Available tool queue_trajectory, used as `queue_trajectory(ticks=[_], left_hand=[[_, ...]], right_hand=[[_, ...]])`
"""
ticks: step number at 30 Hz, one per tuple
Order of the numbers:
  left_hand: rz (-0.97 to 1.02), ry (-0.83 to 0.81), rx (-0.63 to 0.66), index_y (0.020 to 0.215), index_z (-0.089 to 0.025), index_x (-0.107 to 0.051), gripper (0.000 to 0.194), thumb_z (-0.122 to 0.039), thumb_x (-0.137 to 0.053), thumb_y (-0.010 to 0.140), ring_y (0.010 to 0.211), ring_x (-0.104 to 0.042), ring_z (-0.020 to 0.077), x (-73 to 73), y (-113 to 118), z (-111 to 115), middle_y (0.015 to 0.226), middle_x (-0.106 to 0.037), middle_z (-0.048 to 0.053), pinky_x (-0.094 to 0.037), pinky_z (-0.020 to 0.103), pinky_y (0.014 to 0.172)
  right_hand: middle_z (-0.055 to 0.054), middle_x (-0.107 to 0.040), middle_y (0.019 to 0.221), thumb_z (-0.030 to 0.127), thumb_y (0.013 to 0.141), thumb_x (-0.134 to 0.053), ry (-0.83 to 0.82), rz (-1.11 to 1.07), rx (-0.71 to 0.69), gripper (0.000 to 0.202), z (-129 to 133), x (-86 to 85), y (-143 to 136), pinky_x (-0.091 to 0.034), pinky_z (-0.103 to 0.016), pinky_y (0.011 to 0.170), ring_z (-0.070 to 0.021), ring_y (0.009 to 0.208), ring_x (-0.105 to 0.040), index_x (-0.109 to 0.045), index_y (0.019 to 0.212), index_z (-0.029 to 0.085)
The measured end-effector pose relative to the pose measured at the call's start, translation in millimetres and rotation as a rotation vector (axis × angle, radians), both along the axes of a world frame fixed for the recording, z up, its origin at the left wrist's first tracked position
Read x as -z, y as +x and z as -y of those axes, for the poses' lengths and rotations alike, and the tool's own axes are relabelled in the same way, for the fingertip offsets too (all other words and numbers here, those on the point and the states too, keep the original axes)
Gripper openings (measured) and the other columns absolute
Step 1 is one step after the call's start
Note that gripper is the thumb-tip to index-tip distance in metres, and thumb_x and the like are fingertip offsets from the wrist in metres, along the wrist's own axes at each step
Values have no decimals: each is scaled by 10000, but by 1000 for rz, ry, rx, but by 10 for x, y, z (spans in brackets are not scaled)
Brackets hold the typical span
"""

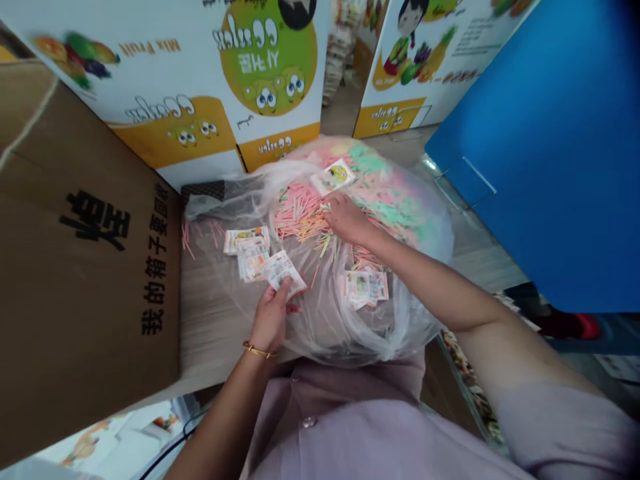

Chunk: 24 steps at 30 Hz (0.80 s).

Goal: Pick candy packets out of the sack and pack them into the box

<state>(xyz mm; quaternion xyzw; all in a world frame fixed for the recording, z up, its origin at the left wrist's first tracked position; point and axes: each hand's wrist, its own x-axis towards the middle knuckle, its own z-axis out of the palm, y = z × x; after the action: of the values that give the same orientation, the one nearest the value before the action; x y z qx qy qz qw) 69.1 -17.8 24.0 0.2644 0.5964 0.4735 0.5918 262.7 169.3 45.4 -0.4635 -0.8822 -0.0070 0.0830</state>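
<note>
A small printed packet [283, 272] is pinched between the thumb and fingers of my left hand [271, 313], low over the clear plastic bag. My right hand [346, 217] is in the bag's opening, on the heap of thin pink, orange and green sticks [299, 212]. Its fingers are closed, and pale stick ends show at the fingertips. Just beyond them lies another printed packet [336, 176] on the heap. More packets [251, 256] overlap left of my left hand, and a small pile of packets [367, 287] rests on the bag's near side.
The large plastic bag [435, 220] bulges with coloured sticks on the table [210, 333]. A brown carton [100, 267] stands at left, printed white cartons [200, 80] behind, and a blue panel [560, 167] at right. A few loose sticks [187, 240] lie near the brown carton.
</note>
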Motion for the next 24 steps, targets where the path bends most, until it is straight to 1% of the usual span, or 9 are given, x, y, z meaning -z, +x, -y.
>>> queue_trajectory(ticks=[3, 5, 7, 9, 12, 15, 17, 21, 24], left_hand=[[18, 18, 8, 1133, -215, -650, 374, -466, -658, 855, 1071, -714, 263, -7, -23, -37, 1253, -718, 107, -621, 345, 705], [43, 36, -15, 1146, -213, -641, 359, -423, -665, 857, 1082, -713, 259, -3, -28, -43, 1227, -730, 104, -622, 380, 802], [87, 17, -47, 1179, -215, -626, 377, -390, -684, 850, 1030, -729, 254, 2, -31, -38, 1207, -737, 108, -623, 368, 765], [141, -25, -74, 1162, -215, -640, 388, -391, -720, 826, 954, -739, 247, 6, -33, -29, 1203, -735, 109, -611, 324, 654], [190, -48, -116, 1067, -205, -698, 383, -402, -796, 753, 902, -719, 219, 4, -19, -28, 1176, -736, 84, -597, 287, 605], [229, -26, -148, 966, -186, -737, 348, -359, -852, 687, 864, -690, 175, -18, 20, -49, 1038, -755, 51, -611, 291, 728], [245, -12, -162, 962, -188, -744, 332, -327, -857, 682, 869, -685, 163, -43, 45, -64, 1019, -755, 42, -605, 298, 793], [253, 7, -205, 1009, -194, -732, 292, -365, -789, 779, 974, -686, 196, -82, 46, -70, 1128, -738, 72, -609, 355, 850], [257, 0, -243, 990, -187, -722, 253, -373, -754, 821, 978, -682, 201, -66, 11, -69, 1129, -730, 84, -619, 370, 843]], right_hand=[[-240, -596, 1307, 229, 1024, -328, -36, -151, 97, 397, -16, -95, 59, -408, -432, 1054, -303, 1264, -515, -559, 1276, 27], [-212, -665, 1197, 283, 1048, -302, -118, -247, 209, 420, -1, -169, 88, -464, -392, 949, -283, 1130, -613, -507, 1328, 49], [-174, -715, 1060, 342, 1065, -268, -202, -303, 296, 445, 19, -224, 116, -486, -349, 823, -265, 955, -671, -465, 1361, 73], [-159, -727, 1030, 364, 1071, -247, -231, -337, 324, 455, 32, -242, 124, -479, -320, 759, -254, 888, -679, -440, 1379, 90], [-159, -717, 1124, 292, 1051, -309, -164, -289, 216, 390, 33, -200, 42, -471, -312, 790, -255, 962, -673, -481, 1353, 115], [-142, -709, 1155, 155, 991, -391, -64, -100, 8, 347, 1, -134, -181, -451, -333, 852, -269, 1038, -651, -566, 1291, 151], [-144, -707, 1128, 103, 971, -400, -28, 16, -97, 359, -46, -113, -366, -441, -358, 867, -283, 1053, -636, -592, 1271, 152], [-185, -690, 1116, 98, 969, -430, 15, 188, -188, 309, -174, -154, -626, -434, -399, 880, -307, 1057, -612, -603, 1225, 96], [-202, -670, 1153, 84, 971, -412, 62, 198, -194, 288, -221, -213, -645, -425, -415, 934, -312, 1096, -590, -611, 1179, 65]])
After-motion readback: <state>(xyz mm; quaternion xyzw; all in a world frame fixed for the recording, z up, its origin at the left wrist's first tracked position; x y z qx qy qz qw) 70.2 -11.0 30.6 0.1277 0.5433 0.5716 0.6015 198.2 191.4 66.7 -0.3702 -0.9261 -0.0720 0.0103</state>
